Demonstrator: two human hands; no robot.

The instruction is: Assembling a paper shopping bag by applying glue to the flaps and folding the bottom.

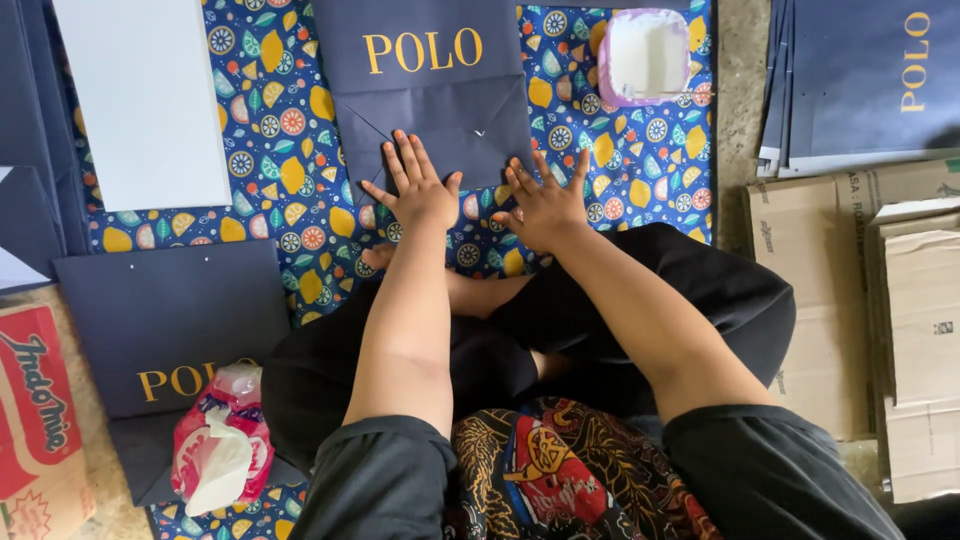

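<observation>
A flat navy paper bag (430, 90) with gold lettering lies on the fruit-patterned mat (270, 160) in front of me, its folded bottom flap toward me. My left hand (415, 185) presses flat on the flap's left side, fingers spread. Its right side is held down the same way by my right hand (545, 205). Neither hand grips anything. I sit cross-legged in black clothes, knees just below the bag.
A white card sheet (145, 100) lies at the far left. A small tub of white paste (645, 55) stands at the top. Another navy bag (170, 320) and a crumpled plastic packet (220, 440) lie lower left. More navy bags (860, 80) and flattened cardboard (880, 310) sit at the right.
</observation>
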